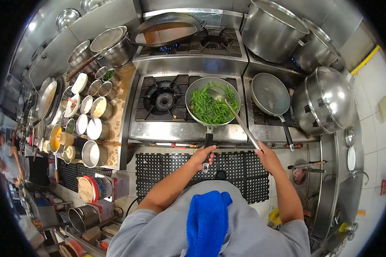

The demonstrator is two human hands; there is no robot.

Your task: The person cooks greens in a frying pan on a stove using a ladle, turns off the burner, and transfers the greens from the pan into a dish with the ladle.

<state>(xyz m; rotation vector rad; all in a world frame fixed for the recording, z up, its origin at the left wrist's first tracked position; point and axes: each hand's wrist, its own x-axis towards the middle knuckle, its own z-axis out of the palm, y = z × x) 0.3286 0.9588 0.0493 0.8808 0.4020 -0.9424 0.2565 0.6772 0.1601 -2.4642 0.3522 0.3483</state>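
Observation:
My left hand (203,157) is wrapped around the black handle of a frying pan (194,115) on the front stove. Chopped green vegetables (206,105) fill most of that pan. In my right hand (267,156) is the long metal handle of a ladle (244,125). The ladle's bowl end lies among the greens at the pan's upper right. An unused burner (164,99) with a black grate sits left of the pan. Right of it, a second frying pan (270,95) rests on the neighbouring burner, its handle pointing toward me.
A wok (167,39) of brown liquid sits over a blue flame behind. Large stockpots (273,32) stand at the back right, and a domed steel pot (326,100) at the right. Seasoning containers (99,109) crowd the left counter. A person (8,156) is at far left.

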